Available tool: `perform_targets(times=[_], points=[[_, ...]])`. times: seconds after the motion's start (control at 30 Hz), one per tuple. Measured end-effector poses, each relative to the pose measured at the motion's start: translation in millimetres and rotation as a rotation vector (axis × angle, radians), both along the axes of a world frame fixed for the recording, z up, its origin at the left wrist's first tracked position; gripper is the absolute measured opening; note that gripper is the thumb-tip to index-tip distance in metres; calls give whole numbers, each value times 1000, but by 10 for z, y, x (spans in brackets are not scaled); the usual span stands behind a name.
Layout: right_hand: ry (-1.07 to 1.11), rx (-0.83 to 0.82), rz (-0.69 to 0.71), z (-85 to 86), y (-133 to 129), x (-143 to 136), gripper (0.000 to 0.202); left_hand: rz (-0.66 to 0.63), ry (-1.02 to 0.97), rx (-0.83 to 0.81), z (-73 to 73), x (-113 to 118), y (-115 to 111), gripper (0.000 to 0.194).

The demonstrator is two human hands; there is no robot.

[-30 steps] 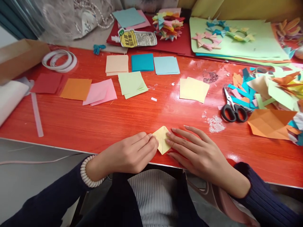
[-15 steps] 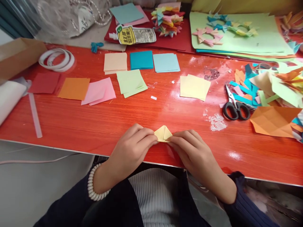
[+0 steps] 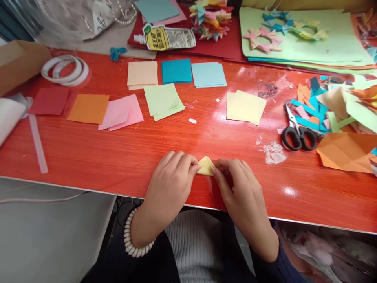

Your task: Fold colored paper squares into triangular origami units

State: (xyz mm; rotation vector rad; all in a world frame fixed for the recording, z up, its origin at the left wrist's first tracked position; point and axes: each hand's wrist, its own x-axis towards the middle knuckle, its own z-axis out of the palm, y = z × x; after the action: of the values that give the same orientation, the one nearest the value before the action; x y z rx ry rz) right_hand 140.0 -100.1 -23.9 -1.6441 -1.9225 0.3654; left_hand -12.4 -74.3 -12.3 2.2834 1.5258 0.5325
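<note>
One small, peaked yellow paper piece (image 3: 205,166) sits pinched at its side corners between the left hand (image 3: 171,184) and the right hand (image 3: 246,192), its folding apparently partway done, while pale-yellow square paper sheets (image 3: 245,107) beyond the grip lie flat, unfolded, and farther out a star-pointed pink paper ring (image 3: 253,38) looks finished.

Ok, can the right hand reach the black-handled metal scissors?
Probably yes: only red tabletop and a whitish patch separate the right hand from the scissors, though its grip holds folded yellow paper.

2 hands (image 3: 171,188) (image 3: 246,194), 1 folded yel. paper (image 3: 205,166), 8 sm. paper piles (image 3: 245,108), 1 pr. scissors (image 3: 295,125), 1 pouch (image 3: 167,38)
</note>
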Motion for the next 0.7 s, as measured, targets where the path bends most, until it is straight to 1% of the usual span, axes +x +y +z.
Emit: perform_targets(times=[0.13,0.27,0.47,0.7], points=[[-33,-14,-30,5,19,-31,8,18,28,44,16,18,12,21],[-87,-4,-51,16,42,-60,11,0,45,69,36,17,32,23],[-92,16,-70,10,69,-74,11,8,59,30,48,31,47,20],[-119,-6,-96,21,67,-100,13,27,92,-24,62,42,32,20]])
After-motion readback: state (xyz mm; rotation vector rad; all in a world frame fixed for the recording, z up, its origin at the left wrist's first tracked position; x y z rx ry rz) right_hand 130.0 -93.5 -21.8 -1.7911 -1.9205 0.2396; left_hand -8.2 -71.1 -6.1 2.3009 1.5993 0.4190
